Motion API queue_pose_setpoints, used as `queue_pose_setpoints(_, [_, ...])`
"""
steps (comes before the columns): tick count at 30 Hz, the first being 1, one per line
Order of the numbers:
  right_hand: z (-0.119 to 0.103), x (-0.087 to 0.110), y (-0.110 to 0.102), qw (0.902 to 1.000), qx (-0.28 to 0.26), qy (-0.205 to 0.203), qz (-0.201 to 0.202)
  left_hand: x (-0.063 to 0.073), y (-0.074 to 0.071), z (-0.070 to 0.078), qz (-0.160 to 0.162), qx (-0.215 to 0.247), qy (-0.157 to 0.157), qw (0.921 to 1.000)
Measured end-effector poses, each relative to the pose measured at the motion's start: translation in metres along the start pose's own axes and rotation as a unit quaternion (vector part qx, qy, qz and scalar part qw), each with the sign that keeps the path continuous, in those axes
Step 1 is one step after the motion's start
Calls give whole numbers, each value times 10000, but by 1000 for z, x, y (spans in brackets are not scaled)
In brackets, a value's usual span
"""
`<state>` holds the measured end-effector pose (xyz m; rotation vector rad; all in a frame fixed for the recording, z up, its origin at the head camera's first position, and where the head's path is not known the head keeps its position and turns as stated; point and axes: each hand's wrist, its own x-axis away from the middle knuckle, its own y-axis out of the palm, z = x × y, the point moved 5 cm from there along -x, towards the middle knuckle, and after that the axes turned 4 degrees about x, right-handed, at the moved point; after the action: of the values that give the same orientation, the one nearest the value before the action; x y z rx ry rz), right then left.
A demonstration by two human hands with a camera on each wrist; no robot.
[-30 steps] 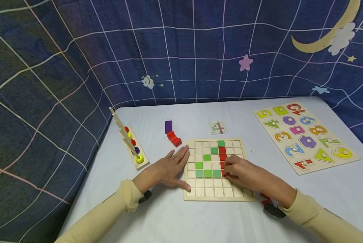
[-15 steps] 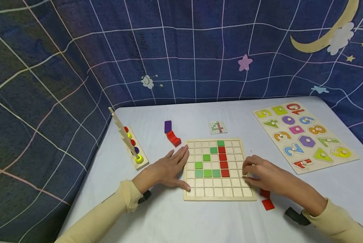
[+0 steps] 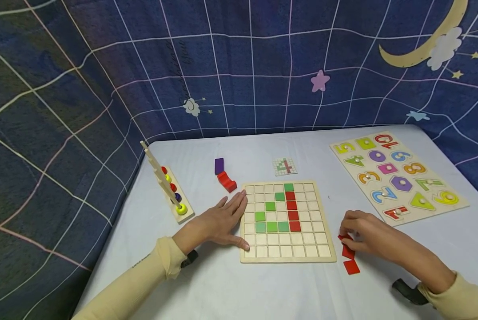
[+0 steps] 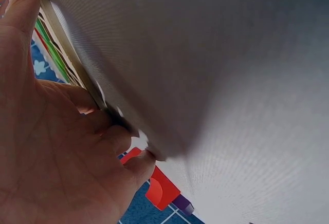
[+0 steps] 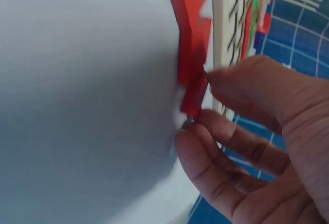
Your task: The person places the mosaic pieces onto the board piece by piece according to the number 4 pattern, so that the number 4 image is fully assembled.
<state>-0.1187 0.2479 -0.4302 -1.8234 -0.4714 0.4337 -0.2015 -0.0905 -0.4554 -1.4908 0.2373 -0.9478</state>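
A light wooden grid board (image 3: 307, 251) lies on the white table. Green tiles (image 3: 272, 227) in it form a diagonal and a row, beside a column of red tiles (image 3: 292, 215). My left hand (image 3: 219, 222) rests with fingers extended along the board's left edge. Off the board's right side, my right hand (image 3: 371, 232) pinches a red tile (image 5: 196, 93) between thumb and fingertips, low over the table. Two more loose red tiles, a nearer one (image 3: 351, 267) and one partly under the hand (image 3: 348, 252), lie there.
A small pattern card (image 3: 285, 166) lies behind the board. To its left are a purple block (image 3: 219, 166) and a red curved block (image 3: 227, 182). A peg stand with coloured beads (image 3: 175, 191) stands far left; a number puzzle (image 3: 399, 178) lies at right.
My right hand has left the board's red column and moved right to the loose red tiles, taking hold of one. The column's lowest red tile is now uncovered. My left hand stays put.
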Motion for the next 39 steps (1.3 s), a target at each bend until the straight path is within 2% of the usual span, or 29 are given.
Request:
queue_pose_setpoints(4, [0,-2,5,9992,-266,263,-148,1,0,0,-7,-2,15,10000])
queue_pose_setpoints(11, [2,0,6,9982,-149,543,-205,0,1,-2,4,47,21,10000])
queue_pose_setpoints(18, [-1,-3,3,9988,29,485,-56,-1,1,-2,-24,5,-12,10000])
queue_pose_setpoints(22, [-10,-9,-1,9999,150,62,-14,-1,1,-2,-34,21,1,10000])
queue_pose_setpoints(28, [-39,-31,-2,9969,275,-739,22,0,2,-3,-30,3,3,10000])
queue_pose_setpoints(33, [-62,-52,2,9922,349,-1191,-59,0,1,-3,-20,42,-34,10000])
queue_pose_setpoints(39, [-78,-69,12,9868,265,-1599,71,1,0,-1,-20,57,-20,10000])
